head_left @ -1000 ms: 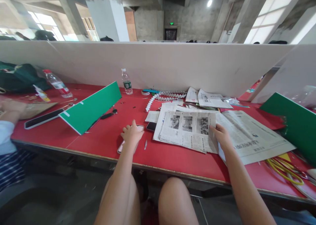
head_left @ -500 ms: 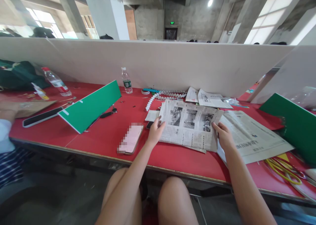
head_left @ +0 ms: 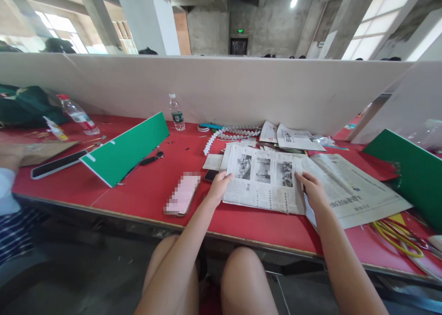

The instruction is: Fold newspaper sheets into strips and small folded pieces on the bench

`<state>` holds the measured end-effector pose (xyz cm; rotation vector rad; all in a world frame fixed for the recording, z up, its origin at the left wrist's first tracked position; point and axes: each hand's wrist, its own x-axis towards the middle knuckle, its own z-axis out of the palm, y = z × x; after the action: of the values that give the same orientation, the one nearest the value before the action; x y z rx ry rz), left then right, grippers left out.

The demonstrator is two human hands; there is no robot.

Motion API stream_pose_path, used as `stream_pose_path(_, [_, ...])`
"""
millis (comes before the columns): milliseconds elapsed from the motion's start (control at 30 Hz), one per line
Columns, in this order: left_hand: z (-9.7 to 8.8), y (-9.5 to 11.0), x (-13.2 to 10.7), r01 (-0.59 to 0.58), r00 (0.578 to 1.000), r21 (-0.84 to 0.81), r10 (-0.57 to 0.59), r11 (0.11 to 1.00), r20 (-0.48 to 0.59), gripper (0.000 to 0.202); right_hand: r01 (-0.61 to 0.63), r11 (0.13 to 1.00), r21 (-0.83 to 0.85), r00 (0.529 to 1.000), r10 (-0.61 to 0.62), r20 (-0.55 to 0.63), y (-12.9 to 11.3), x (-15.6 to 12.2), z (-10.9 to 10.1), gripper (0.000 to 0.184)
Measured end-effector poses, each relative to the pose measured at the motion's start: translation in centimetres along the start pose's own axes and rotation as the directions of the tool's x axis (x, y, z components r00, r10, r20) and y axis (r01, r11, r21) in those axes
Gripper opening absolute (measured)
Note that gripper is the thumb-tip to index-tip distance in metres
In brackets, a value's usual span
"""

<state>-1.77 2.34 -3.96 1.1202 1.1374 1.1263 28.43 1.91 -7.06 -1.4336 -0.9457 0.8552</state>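
Observation:
A folded newspaper (head_left: 264,186) with three grey photos across its upper half is held between my two hands, low over the red table. My left hand (head_left: 220,186) grips its left edge, thumb on top. At the right edge, my right hand (head_left: 311,186) pinches the paper with the thumb above and the fingers partly hidden beneath. A larger newspaper sheet (head_left: 359,190) lies to the right, partly under my right hand and forearm. Left of my left hand lies a phone (head_left: 183,195) with a blurred screen, and a dark phone (head_left: 210,175) peeks out behind that hand.
Red table (head_left: 138,204) with a white partition (head_left: 221,89) behind. Green boards (head_left: 127,151) stand at both sides. A water bottle (head_left: 177,114), a zigzag folded-paper strip (head_left: 221,137) and printed papers (head_left: 297,137) lie toward the back. Yellow-handled scissors (head_left: 397,236) rest at right. Another person's arm (head_left: 10,158) shows at far left.
The folded newspaper's far edge has come down, so it lies flatter and nearer the table. Both hands keep hold of its sides, the left shifted slightly.

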Motion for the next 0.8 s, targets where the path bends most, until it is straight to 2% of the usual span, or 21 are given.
stream_pose_path(100, [-0.1, 0.4, 0.1, 0.03, 1.0, -0.05, -0.03, 0.998, 0.0, 0.032, 0.004, 1.0, 0.024, 1.0, -0.004, 0.009, -0.2, -0.1, 0.0, 0.027])
stream_pose_path(200, [-0.6, 0.9, 0.4, 0.058, 0.995, -0.105, -0.066, 0.993, -0.076, 0.029, -0.042, 0.993, 0.109, 0.999, 0.038, 0.035, -0.5, -0.2, 0.0, 0.029])
stream_pose_path(333, [-1.8, 1.4, 1.0, 0.042, 0.987, -0.183, -0.069, 0.982, -0.144, 0.028, -0.146, 0.984, 0.105, 0.975, 0.125, 0.186, -1.0, -0.7, 0.4, 0.032])
stream_pose_path(400, [-2.2, 1.4, 1.1, 0.024, 0.986, -0.195, -0.055, 0.981, -0.158, 0.027, -0.097, 0.994, 0.051, 0.969, 0.082, 0.232, -1.3, -1.1, 0.7, 0.028])
stream_pose_path(467, [-2.2, 1.4, 1.1, 0.047, 0.985, -0.189, -0.078, 0.981, -0.156, 0.028, -0.022, 1.0, 0.017, 0.978, 0.018, 0.208, -1.5, -1.3, 0.9, 0.028])
stream_pose_path(533, [-1.9, 1.4, 1.0, 0.109, 0.983, -0.187, -0.134, 0.976, -0.124, 0.03, -0.018, 0.999, 0.04, 0.987, 0.011, 0.159, -1.7, -1.2, 0.9, 0.029])
stream_pose_path(600, [-1.5, 1.6, 0.7, 0.194, 0.978, -0.197, -0.205, 0.961, -0.04, 0.033, -0.083, 0.99, 0.117, 0.986, 0.065, 0.151, -2.0, -1.1, 0.7, 0.03])
stream_pose_path(700, [-0.8, 2.1, 0.3, 0.294, 0.955, -0.196, -0.28, 0.935, 0.099, 0.036, -0.169, 0.958, 0.23, 0.97, 0.121, 0.209, -2.5, -1.0, 0.0, 0.029])
stream_pose_path(800, [0.0, 2.1, 0.0, 0.329, 0.941, -0.159, -0.308, 0.931, 0.142, 0.036, -0.187, 0.944, 0.273, 0.963, 0.12, 0.243, -2.9, -1.3, -0.3, 0.029])
